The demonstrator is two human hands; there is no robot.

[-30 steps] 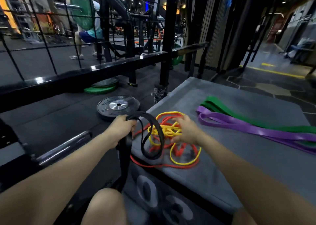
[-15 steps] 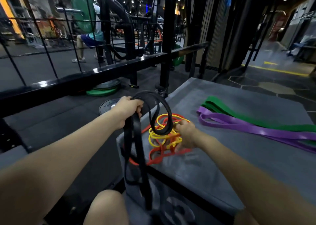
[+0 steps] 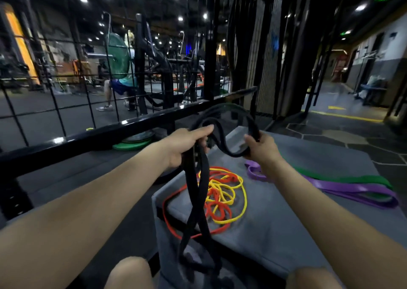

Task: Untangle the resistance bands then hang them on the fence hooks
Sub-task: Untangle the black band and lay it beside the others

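Both hands raised, gripping black band (image 3: pixel 229 121): left hand (image 3: pixel 187 143) bunches strands, right hand (image 3: pixel 262 145) clamps loop. Tails dangle over red-yellow tangle (image 3: pixel 222 192) on grey box (image 3: pixel 275 222).

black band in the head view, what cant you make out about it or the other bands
- Black band: its lower end is blurred between the knees; its twists are unclear.
- Purple band and green band: near ends hidden behind the right hand.
- Fence hooks: none discernible; the fence is dark.
- Left hand: fingertips hidden behind the band.
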